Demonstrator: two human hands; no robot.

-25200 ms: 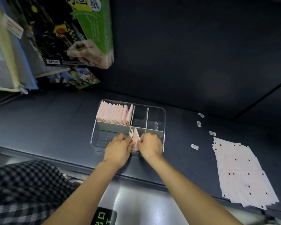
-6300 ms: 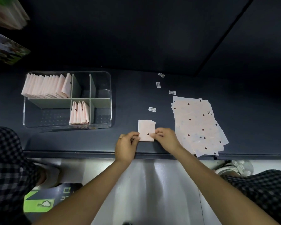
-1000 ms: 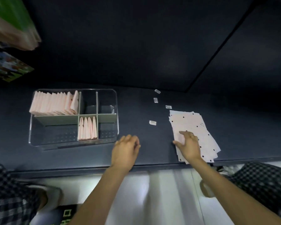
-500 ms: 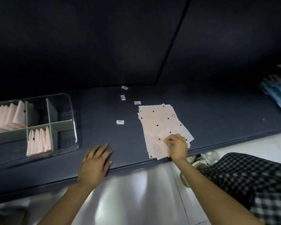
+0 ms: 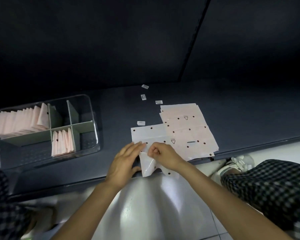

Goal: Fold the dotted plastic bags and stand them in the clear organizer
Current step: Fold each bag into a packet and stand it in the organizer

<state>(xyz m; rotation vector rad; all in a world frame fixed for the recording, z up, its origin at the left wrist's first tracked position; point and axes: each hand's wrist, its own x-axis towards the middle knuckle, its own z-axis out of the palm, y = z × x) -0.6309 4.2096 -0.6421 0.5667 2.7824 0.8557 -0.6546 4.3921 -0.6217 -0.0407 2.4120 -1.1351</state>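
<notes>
A: Where is the bag [image 5: 146,134] being worked on?

B: Flat on the dark counter [image 5: 241,118] near its front edge, just left of the stack of unfolded bags [image 5: 187,130] and partly overlapping it. Its near corner is lifted and curled over the counter edge.

A: And the hands?

B: The left hand [image 5: 124,161] lies flat on the bag with its fingers [image 5: 137,146] straight and close together, pressing down. The right hand [image 5: 163,155] has its fingers curled, pinching the bag's lifted edge right beside the left fingertips.

A: The organizer [image 5: 92,108]?

B: Well to the left on the same counter. A long row of folded bags [image 5: 21,122] stands in its far left compartment, and a short row [image 5: 62,142] stands in the near middle one. Four small labels [image 5: 141,123] lie scattered on the counter between the organizer and the stack.
</notes>
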